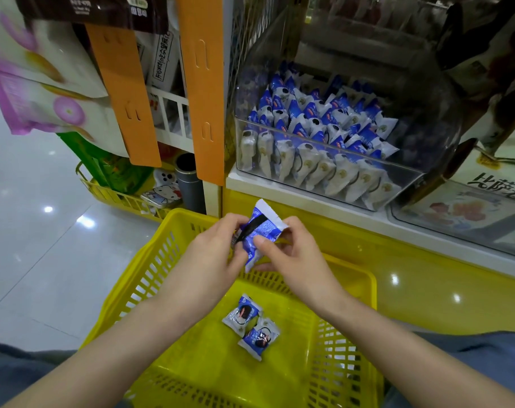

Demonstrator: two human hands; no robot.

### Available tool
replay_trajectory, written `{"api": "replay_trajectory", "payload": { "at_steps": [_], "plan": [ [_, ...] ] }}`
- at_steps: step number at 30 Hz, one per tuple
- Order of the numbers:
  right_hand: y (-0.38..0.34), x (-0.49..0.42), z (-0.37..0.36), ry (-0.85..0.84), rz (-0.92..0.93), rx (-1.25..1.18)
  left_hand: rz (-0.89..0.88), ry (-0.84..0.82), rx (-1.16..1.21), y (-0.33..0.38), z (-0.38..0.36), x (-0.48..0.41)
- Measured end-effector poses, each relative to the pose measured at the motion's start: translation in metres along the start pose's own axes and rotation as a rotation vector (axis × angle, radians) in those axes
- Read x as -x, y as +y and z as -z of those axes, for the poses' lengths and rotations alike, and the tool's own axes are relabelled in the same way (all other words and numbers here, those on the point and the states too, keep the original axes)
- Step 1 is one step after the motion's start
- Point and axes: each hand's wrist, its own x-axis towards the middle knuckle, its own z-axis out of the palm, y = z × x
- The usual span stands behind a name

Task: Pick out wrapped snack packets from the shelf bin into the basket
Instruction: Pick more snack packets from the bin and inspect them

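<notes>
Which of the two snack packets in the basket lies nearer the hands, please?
The upper-left packet; the lower-right packet sits farther from them.

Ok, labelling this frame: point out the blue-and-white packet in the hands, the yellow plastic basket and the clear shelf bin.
blue-and-white wrapped packet (pixel 266 229): head view, blue middle.
yellow plastic basket (pixel 203 366): head view, bare floor.
clear plastic shelf bin (pixel 323 163): head view, front wall.

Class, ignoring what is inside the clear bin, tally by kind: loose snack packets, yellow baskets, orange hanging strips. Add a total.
Loose snack packets: 3
Yellow baskets: 2
Orange hanging strips: 2
Total: 7
</notes>
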Motion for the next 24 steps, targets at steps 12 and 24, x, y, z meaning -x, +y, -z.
{"api": "replay_trajectory", "payload": {
  "at_steps": [12,24],
  "plan": [
    [0.015,0.007,-0.005,-0.069,0.209,0.403,-0.017,-0.060,-0.436,0.004,0.006,-0.007],
    [0.014,-0.003,0.000,0.042,0.147,0.299,0.026,0.006,-0.118,-0.001,-0.003,-0.004]
  ]
}}
